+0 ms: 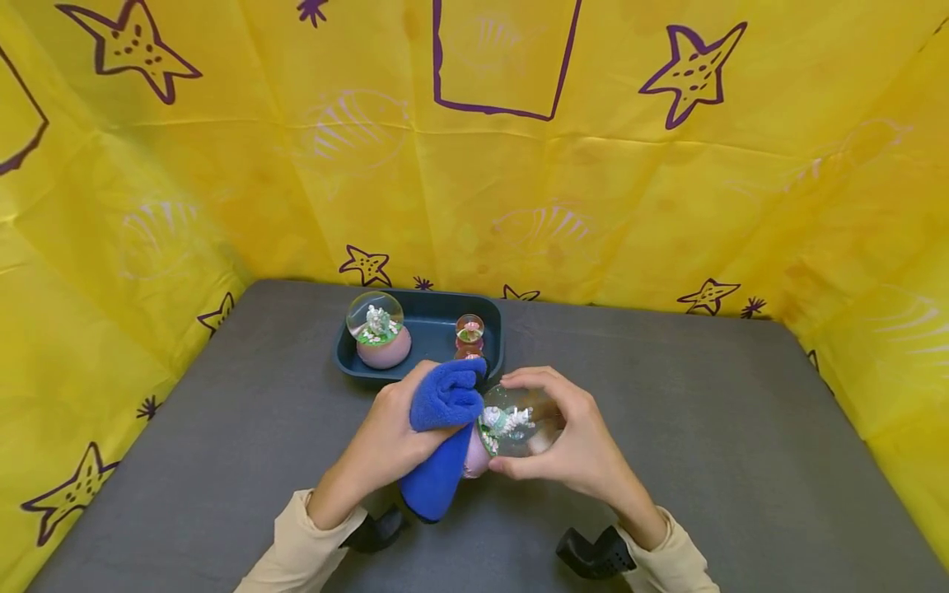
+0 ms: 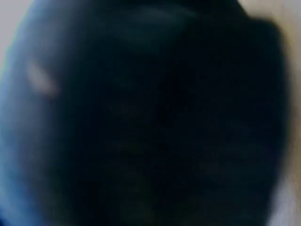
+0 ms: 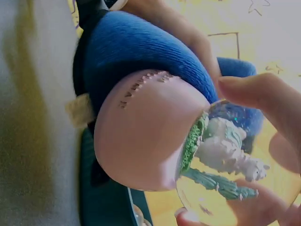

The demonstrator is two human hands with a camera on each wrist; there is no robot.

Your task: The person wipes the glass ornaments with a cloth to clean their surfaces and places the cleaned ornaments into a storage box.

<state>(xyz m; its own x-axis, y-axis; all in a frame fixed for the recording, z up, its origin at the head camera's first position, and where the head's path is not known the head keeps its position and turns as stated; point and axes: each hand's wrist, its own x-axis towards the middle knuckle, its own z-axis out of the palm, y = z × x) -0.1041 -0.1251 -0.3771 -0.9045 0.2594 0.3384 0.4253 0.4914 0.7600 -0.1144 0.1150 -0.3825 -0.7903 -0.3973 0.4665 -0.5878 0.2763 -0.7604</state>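
A snow globe (image 1: 507,422) with a pink base and a white animal figure lies tipped on its side between the hands, its clear dome toward the right. My right hand (image 1: 574,436) grips the dome, thumb on the near side and fingers on the far side. My left hand (image 1: 393,436) holds a bunched blue cloth (image 1: 443,403), which hangs down beside the base. In the right wrist view, the cloth (image 3: 141,47) lies against the pink base (image 3: 146,132), and raised lettering shows there. The left wrist view is dark and blurred.
Behind the hands stands a dark teal tray (image 1: 430,301) on the grey table (image 1: 704,428). A second large snow globe (image 1: 382,344) sits in its left end, and two small globes (image 1: 469,329) are at its right. A yellow patterned cloth (image 1: 593,181) encloses the back and sides.
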